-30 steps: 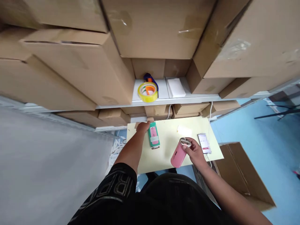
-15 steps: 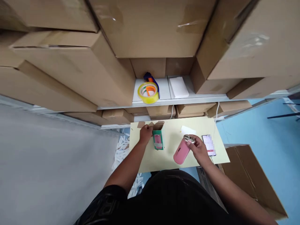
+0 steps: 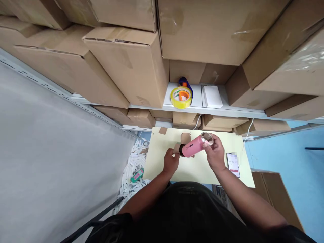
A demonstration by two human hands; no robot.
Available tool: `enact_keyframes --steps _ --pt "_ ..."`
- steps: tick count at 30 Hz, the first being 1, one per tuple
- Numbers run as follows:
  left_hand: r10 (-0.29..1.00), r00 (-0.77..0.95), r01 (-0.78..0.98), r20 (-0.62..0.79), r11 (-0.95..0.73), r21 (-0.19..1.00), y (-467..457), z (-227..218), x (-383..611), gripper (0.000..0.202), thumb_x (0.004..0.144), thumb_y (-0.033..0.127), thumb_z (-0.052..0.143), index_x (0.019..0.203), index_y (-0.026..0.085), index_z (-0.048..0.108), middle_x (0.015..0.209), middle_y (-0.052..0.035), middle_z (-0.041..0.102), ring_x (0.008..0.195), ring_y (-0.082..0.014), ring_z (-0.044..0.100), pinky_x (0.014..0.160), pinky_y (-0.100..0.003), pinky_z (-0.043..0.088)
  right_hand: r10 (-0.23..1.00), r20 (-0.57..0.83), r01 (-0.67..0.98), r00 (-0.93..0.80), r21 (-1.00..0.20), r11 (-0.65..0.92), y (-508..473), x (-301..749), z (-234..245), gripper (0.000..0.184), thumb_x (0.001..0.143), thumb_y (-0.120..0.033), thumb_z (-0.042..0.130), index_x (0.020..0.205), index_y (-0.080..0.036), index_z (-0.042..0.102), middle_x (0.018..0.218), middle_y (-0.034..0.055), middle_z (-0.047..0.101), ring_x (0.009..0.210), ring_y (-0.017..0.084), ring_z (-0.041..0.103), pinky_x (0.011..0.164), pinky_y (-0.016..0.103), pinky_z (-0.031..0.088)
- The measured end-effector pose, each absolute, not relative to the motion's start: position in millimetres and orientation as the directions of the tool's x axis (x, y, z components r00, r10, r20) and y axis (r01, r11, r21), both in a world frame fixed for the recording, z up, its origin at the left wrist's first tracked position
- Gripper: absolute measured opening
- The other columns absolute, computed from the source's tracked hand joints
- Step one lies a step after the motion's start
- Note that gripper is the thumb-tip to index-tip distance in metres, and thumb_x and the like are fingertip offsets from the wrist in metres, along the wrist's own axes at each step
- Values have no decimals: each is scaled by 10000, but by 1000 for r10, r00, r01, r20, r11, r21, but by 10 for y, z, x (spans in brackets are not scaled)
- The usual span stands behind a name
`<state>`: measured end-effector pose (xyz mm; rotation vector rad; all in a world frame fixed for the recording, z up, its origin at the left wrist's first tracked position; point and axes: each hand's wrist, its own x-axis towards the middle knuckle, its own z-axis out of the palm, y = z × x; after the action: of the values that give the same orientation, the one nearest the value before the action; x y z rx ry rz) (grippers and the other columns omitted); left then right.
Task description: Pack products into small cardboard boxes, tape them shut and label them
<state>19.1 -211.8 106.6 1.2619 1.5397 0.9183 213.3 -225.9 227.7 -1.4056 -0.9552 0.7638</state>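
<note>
A pink cylinder with a shiny cap lies tilted above the pale yellow table. My right hand is closed around its capped end. Its other end sits in the dark open mouth of a small carton with brown flaps spread out. My left hand is closed on that carton from the left, and most of the carton is hidden behind the hand and the cylinder.
A phone on a white cable lies at the table's right. The shelf behind holds a yellow tape roll and a white box among large cardboard boxes. A green carton lies on white scraps left of the table.
My left hand turned the green carton so its open end faces right. My right hand lifted the pink cylinder and brought it left into the carton's mouth. The view shifted left.
</note>
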Motion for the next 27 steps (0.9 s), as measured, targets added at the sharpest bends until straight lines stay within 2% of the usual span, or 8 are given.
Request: enact_keyframes --steps 3,5,8,11,15,19,24,27 --pt "977 -21 269 -211 208 940 -2171 1060 209 158 849 325 629 756 223 553 808 -12 604 826 -207 633 745 -323 463 919 125 226 375 -973 40 -2329 2098 2013 652 764 -507 810 1298 -220 569 1229 130 686 1117 293 650 960 439 540" --pt "973 8 272 -230 220 937 -2208 1084 222 176 864 338 619 757 218 546 809 -7 608 827 -197 644 749 -310 464 933 171 362 316 -931 48 -2386 2086 1817 701 755 -508 817 1330 -210 551 1240 137 683 1125 301 660 969 456 550" --pt "968 50 330 -246 216 919 -2261 1148 248 178 879 322 603 753 211 543 799 -2 615 834 -184 640 765 -294 457 936 293 595 193 -794 126 -2437 2051 1538 692 779 -539 785 1336 -202 550 1276 154 674 1177 330 651 1034 531 529" --pt "963 62 379 -261 219 899 -2288 1197 270 191 879 315 608 742 209 529 780 5 611 824 -179 625 758 -287 450 917 394 727 58 -646 232 -2441 2028 1314 644 842 -555 728 1344 -195 548 1316 176 652 1276 363 593 1109 612 462" --pt "958 49 393 -284 243 887 -2273 1165 278 202 881 326 607 738 208 527 765 7 608 822 -184 624 760 -292 454 911 407 752 -60 -582 309 -2442 2096 1137 602 916 -496 669 1407 -190 503 1331 179 627 1341 356 528 1103 590 483" --pt "953 43 353 -301 268 897 -2252 1077 281 135 880 319 608 811 204 589 799 -7 653 845 -196 652 761 -298 470 940 327 764 -100 -580 283 -2454 2187 1057 590 903 -451 685 1409 -203 512 1419 187 528 1367 352 487 1128 569 467" --pt "953 101 358 -286 234 904 -2290 1045 308 123 883 313 610 833 201 618 837 -20 688 875 -204 675 782 -308 487 975 223 742 -11 -652 158 -2461 2181 1025 616 822 -389 746 1372 -227 520 1442 182 474 1379 365 457 1138 598 439" --pt "955 95 374 -281 228 899 -2304 1075 300 99 881 289 609 834 202 611 843 -19 689 874 -205 678 775 -309 491 985 172 652 26 -750 114 -2490 2209 1043 707 806 -391 751 1428 -241 449 1465 166 465 1370 339 486 1132 562 455"
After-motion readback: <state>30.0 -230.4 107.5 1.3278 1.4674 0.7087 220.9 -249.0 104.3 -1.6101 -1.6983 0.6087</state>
